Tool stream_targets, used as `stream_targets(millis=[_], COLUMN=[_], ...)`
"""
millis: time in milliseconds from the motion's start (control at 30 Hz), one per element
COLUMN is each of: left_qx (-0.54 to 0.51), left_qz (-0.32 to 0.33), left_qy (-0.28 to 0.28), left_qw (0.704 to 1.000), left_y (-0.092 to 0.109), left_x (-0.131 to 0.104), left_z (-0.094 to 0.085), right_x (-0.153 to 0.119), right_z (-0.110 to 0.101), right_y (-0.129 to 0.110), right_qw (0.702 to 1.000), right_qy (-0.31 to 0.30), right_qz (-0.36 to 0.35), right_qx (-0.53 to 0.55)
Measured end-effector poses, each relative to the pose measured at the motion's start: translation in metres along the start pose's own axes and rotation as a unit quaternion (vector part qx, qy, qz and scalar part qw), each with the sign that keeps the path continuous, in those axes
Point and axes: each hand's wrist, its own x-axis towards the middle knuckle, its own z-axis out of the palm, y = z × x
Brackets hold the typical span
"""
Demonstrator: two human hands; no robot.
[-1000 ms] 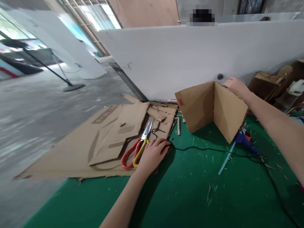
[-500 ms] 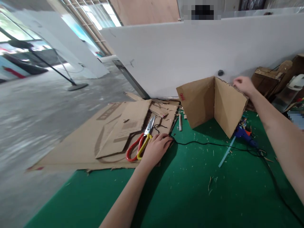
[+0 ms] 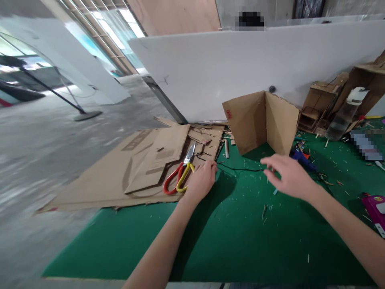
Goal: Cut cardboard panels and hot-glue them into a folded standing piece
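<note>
My left hand (image 3: 203, 178) is closed just above the green table, its fingers curled round a thin black cord (image 3: 240, 169) that runs off to the right. Beside it, scissors (image 3: 182, 170) with one red and one yellow handle lie on flat cardboard (image 3: 90, 184). My right hand (image 3: 284, 174) hovers over the cord, fingers apart and holding nothing. Behind it stands a folded cardboard piece (image 3: 255, 120), two panels meeting at an upright corner. A blue glue gun (image 3: 303, 159) lies right of that piece, partly hidden by my right hand and the cardboard.
A white panel (image 3: 204, 76) rises behind the green table (image 3: 240, 241). Cardboard constructions (image 3: 320, 102) and a clear bottle (image 3: 343, 118) stand at the right back. A purple object (image 3: 375, 208) sits at the right edge. Scraps are scattered about.
My right hand has left the standing cardboard's far edge and come nearer and left, over the cord. My left hand's fingers have curled and lifted slightly. The view has shifted right.
</note>
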Motion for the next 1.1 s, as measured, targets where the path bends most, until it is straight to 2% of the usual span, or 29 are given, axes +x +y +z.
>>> stream_targets(millis=[67, 133, 200, 300, 400, 467, 567, 633, 700, 767, 833, 900, 1000, 1100], left_qx=[-0.045, -0.089, -0.136, -0.191, -0.216, -0.241, -0.291, -0.293, -0.253, -0.166, -0.065, 0.001, 0.024, 0.013], left_qz=[0.012, 0.033, 0.075, 0.176, 0.240, 0.222, 0.125, 0.061, 0.027, 0.029, 0.047, 0.059, 0.065, 0.052], left_qy=[0.035, 0.044, 0.025, -0.023, -0.053, -0.048, -0.008, 0.029, 0.055, 0.050, 0.019, -0.011, -0.031, -0.026], left_qw=[0.998, 0.995, 0.988, 0.965, 0.945, 0.944, 0.949, 0.954, 0.965, 0.984, 0.997, 0.998, 0.997, 0.998], left_y=[0.019, 0.043, 0.067, 0.098, 0.113, 0.112, 0.096, 0.080, 0.066, 0.057, 0.055, 0.058, 0.063, 0.065], left_x=[-0.007, -0.015, -0.024, -0.039, -0.048, -0.049, -0.041, -0.032, -0.023, -0.016, -0.011, -0.006, 0.003, 0.017], left_z=[-0.002, -0.002, 0.000, 0.005, 0.008, 0.009, 0.009, 0.010, 0.013, 0.016, 0.022, 0.026, 0.030, 0.029], right_x=[-0.019, -0.034, -0.042, -0.047, -0.050, -0.052, -0.054, -0.052, -0.049, -0.046, -0.045, -0.046, -0.050, -0.056], right_z=[0.020, 0.035, 0.047, 0.063, 0.075, 0.079, 0.075, 0.069, 0.062, 0.054, 0.049, 0.047, 0.051, 0.060], right_y=[-0.004, -0.006, -0.009, -0.010, -0.003, 0.006, 0.017, 0.019, 0.018, 0.015, 0.012, 0.010, 0.009, 0.008], right_qw=[0.998, 0.994, 0.991, 0.991, 0.987, 0.988, 0.989, 0.980, 0.951, 0.905, 0.868, 0.854, 0.880, 0.937], right_qy=[-0.060, -0.069, -0.082, -0.075, -0.050, -0.035, 0.000, 0.039, 0.091, 0.132, 0.144, 0.124, 0.071, 0.003], right_qz=[0.024, 0.084, 0.103, 0.103, 0.122, 0.126, 0.130, 0.164, 0.226, 0.266, 0.271, 0.270, 0.264, 0.219], right_qx=[-0.022, -0.014, 0.002, 0.052, 0.089, 0.081, 0.064, 0.101, 0.192, 0.305, 0.392, 0.428, 0.388, 0.273])
